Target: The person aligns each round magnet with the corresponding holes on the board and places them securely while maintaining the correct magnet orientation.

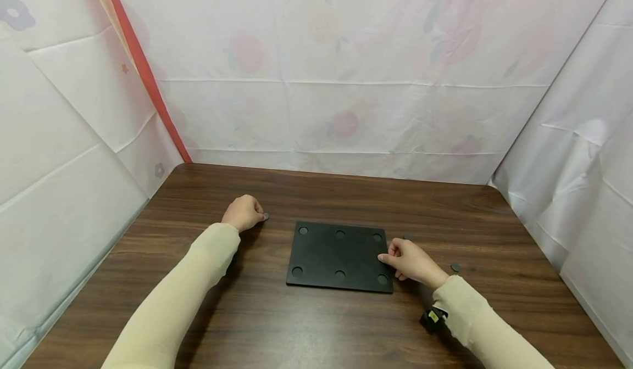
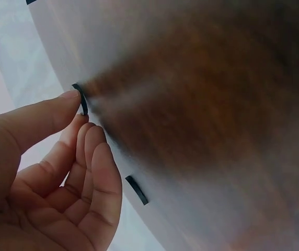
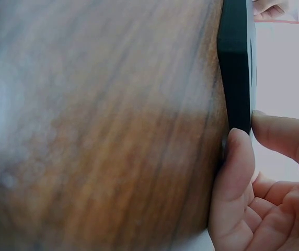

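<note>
A flat black rectangular board [image 1: 316, 253] with round recesses along its two long sides lies on the table. Its right edge is gripped by my right hand [image 1: 412, 260], thumb on the top face and a finger against the side; the right wrist view shows the thumb [image 3: 280, 133] at that dark edge. To the left of the board, my left hand [image 1: 242, 212] pinches a small dark disc [image 2: 81, 99] between thumb and fingertips. The disc is tilted, close over the wood. Another dark disc [image 2: 137, 190] lies near that hand in the left wrist view.
Beyond the right hand are a dark disc [image 1: 455, 267] and another disc [image 1: 407, 236], partly hidden by the fingers. Patterned white cloth [image 1: 316, 116] hangs along the back and sides of the brown wooden table [image 1: 341, 330]. A small black device [image 1: 433, 319] sits under the right wrist.
</note>
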The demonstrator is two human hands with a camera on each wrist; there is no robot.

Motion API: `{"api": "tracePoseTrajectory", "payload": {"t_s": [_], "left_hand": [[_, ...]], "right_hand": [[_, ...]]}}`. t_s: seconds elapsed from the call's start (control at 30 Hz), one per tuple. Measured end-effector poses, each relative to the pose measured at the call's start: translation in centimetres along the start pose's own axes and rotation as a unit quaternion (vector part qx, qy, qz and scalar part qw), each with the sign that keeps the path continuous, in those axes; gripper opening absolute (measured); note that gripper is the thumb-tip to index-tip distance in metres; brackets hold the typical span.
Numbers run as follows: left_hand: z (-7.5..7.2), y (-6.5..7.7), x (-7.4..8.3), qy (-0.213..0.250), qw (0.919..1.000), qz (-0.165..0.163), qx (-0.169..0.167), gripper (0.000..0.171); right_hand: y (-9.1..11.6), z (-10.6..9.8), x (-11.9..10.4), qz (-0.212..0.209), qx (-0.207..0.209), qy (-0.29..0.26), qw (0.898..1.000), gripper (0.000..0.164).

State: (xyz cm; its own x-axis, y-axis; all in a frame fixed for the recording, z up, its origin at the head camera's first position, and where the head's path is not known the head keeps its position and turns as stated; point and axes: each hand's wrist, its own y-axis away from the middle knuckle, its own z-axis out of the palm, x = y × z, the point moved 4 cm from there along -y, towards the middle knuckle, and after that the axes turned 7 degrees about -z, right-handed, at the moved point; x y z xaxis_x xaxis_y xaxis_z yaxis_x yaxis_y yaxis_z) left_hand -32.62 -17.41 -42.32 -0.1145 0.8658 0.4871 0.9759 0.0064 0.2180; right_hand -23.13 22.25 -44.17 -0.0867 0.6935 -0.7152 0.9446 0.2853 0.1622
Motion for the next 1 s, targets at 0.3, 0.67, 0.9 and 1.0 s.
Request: {"api": "tracePoseTrajectory", "payload": {"t_s": [0.3,0.67,0.9,1.0], "left_hand": [[-0.03,-0.26,-0.37,0.025,0.9995,-0.018,-0.006,0.016],[-0.35,0.45,-0.18,0.042,0.9989,-0.017,-0.014,0.014],[-0.51,0.64,-0.25,0.053,0.9984,-0.014,-0.013,0.017],[-0.45,0.58,-0.47,0.059,0.9981,-0.011,-0.012,0.019]], "right_hand": [[-0.03,-0.03,0.01,0.000,0.000,0.001,1.000,0.030],[0.04,-0.02,-0.04,-0.002,-0.002,0.001,1.000,0.031],[0.08,-0.06,0.01,0.001,-0.002,0.002,1.000,0.031],[0.07,-0.07,0.02,0.002,-0.002,0.003,1.000,0.031]]}}
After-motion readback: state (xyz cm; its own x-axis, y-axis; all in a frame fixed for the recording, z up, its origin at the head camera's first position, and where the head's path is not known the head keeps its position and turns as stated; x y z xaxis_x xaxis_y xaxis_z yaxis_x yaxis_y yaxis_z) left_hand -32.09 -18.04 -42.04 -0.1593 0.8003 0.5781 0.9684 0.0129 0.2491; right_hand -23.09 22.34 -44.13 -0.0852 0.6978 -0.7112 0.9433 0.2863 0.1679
